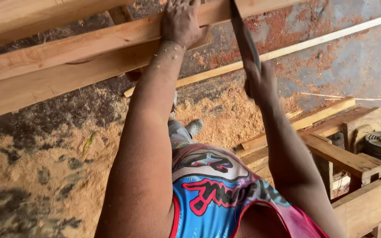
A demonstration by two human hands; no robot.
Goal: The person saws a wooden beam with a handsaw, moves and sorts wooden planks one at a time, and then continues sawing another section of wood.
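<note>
While my left hand (181, 22) presses flat on the far wooden plank (89, 42), my right hand (261, 81) grips a dark blade (244, 37) raised beside it. Sawdust (67, 176) covers the floor; a wooden frame (349, 163) stands near right.

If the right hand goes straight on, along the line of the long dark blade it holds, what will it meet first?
Most likely the pale wooden plank. The right hand holds a dark blade that points up toward the plank's top edge, beside the left hand pressing on it. The blade looks blurred, so depth is uncertain.
</note>
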